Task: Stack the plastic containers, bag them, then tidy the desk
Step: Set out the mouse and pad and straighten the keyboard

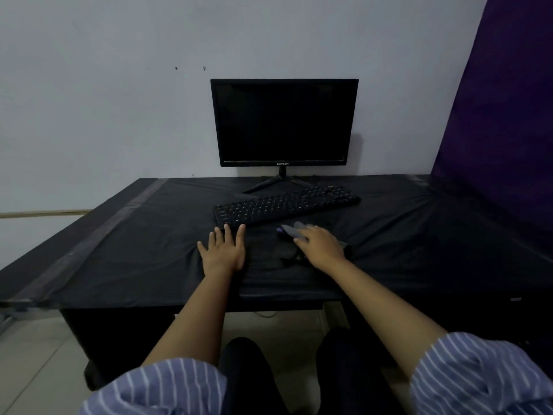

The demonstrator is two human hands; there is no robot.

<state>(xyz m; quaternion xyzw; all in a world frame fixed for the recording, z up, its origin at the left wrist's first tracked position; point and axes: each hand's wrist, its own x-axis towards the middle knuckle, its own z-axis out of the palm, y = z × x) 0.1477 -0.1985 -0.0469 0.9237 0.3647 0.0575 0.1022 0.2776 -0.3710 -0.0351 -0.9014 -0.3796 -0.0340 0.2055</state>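
Left hand (223, 252) flat, fingers straight, pressing the desk's (119, 235) black cover near the front edge, likely to steady it; right hand (320, 245) gripping a grey tool (291, 230) just before the keyboard (284, 205), probably to tidy it away. No containers or bag visible; monitor (284, 122) at the back edge against a white wall, purple panel along the right edge.

1. Dim, flat light is falling across the whole view; colours are reading grey and muted.
2. The black desk cover (125, 235) is swallowing detail; only faint sheen is showing on its wrinkles.
3. Wide-angle distortion is bowing the edges; the striped sleeves (167, 384) are looking soft.
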